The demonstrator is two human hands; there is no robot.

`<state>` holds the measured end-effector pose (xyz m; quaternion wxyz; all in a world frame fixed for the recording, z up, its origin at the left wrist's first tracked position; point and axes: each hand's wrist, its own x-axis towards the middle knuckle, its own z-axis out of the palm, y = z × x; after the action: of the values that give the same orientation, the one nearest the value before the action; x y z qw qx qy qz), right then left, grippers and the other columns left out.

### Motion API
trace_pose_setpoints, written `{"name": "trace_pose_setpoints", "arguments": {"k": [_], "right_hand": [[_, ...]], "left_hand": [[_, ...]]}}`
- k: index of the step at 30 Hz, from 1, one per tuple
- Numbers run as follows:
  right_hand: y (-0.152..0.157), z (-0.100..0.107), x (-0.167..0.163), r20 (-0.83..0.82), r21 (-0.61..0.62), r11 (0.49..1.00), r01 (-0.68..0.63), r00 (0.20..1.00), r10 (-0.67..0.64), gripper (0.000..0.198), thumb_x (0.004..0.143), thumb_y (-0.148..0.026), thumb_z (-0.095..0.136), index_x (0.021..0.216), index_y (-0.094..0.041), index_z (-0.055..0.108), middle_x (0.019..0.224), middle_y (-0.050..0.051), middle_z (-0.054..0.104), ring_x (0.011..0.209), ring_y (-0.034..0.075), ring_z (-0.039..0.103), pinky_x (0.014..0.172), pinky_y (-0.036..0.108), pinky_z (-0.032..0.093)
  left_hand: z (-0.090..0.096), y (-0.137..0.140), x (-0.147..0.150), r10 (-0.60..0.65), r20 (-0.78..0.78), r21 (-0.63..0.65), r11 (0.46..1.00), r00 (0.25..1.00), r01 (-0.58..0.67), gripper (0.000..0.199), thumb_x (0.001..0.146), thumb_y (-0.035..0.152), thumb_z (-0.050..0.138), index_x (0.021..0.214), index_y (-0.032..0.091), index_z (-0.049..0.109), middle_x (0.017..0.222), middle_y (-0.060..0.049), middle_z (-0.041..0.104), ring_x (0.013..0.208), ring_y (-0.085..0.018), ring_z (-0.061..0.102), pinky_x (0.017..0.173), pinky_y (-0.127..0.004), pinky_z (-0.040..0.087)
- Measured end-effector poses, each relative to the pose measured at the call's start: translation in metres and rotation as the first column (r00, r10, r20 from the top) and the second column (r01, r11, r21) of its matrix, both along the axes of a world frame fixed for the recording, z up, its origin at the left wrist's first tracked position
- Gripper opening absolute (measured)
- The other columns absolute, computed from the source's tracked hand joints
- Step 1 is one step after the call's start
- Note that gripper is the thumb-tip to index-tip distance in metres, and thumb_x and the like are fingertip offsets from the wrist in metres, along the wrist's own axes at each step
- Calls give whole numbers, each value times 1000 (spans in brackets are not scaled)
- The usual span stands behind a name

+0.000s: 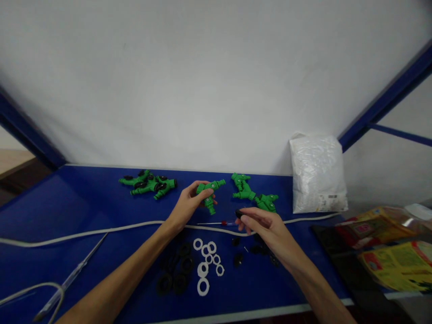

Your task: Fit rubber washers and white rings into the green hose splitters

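Observation:
In my left hand [194, 199] is a green plastic Y-shaped hose splitter [209, 192], gripped between thumb and fingers above the blue tabletop. My right hand [258, 221] pinches a small black plastic part [239, 213], just right of the splitter and apart from it. Below the hands, a screwdriver [216, 223] with a clear and red handle lies partly behind my right fingers. White plastic rings [203, 286] and black rings [180, 283] lie nearer to me. Small black pieces [238, 259] are scattered under my right hand, partly hidden by it.
Green splitters with black parts [148, 185] lie at the back left; green ones [246, 192] without visible black parts lie behind my right hand. A white cable [135, 226] crosses the table. A white plastic package [317, 175] leans on the wall, with colourful packets [398, 265] at right.

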<state>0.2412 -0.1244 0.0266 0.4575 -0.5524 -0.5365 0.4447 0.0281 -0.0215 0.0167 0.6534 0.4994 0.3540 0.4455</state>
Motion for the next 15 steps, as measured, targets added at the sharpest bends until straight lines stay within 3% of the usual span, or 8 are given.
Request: {"name": "trace_pose_setpoints", "arguments": {"k": [4,9,15], "right_hand": [[38,15,-19,72,184,983,6,997,-20,28,79,-40,77,99,-20,74,85,4,76,80,21,71,75,35,56],[67,18,-45,237,469,882,-45,969,-76,13,88,-31,69,97,-23,73,98,6,72,85,20,67,73,33,53],[67,3,-56,321,536,841,-78,940,-117,10,90,-24,68,100,-24,71,96,4,68,74,17,59,72,33,51]], "left_hand": [[0,-2,-3,-3,-47,17,1000,999,3,38,75,40,76,103,17,64,78,1,67,65,-16,66,65,-29,53],[1,-2,-13,22,-92,92,996,995,-14,27,78,35,72,97,16,66,71,1,66,63,-14,59,61,-23,46],[4,-1,-18,-14,-78,61,998,997,18,25,80,31,67,101,18,65,79,0,68,62,-13,61,60,-24,47]]}}
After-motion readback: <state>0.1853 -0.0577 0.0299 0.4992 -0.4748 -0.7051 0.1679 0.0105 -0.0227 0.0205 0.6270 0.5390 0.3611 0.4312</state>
